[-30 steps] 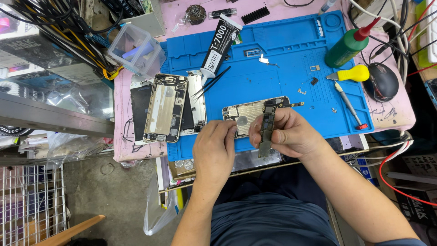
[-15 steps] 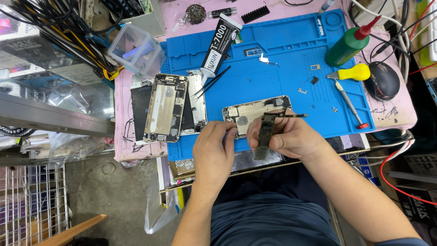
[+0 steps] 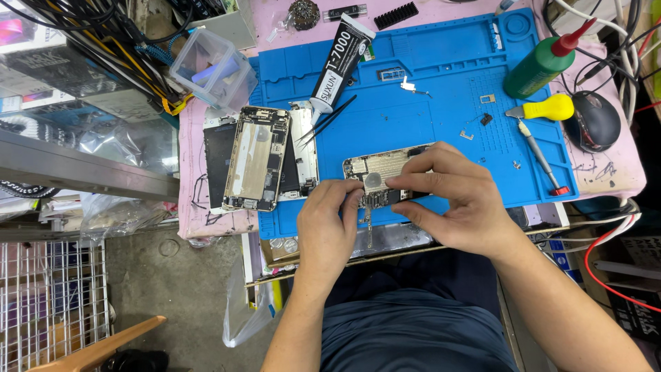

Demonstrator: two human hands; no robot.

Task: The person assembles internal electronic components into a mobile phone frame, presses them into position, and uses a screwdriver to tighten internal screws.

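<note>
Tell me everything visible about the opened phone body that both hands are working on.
The opened phone body lies flat near the front edge of the blue work mat, its long side running left to right. Its inside faces up: a metal-looking shell with a pale shield plate, a round silver disc and small dark parts. The left hand presses fingertips on its near edge; the right hand covers its right half, fingers resting on a dark strip across it. A thin ribbon hangs from its near edge.

Opened phone (image 3: pixel 375 180) on the work mat (image 3: pixel 441 103) — second phone (image 3: pixel 258 158) to its left, glue tube (image 3: pixel 339 62) behind.
</note>
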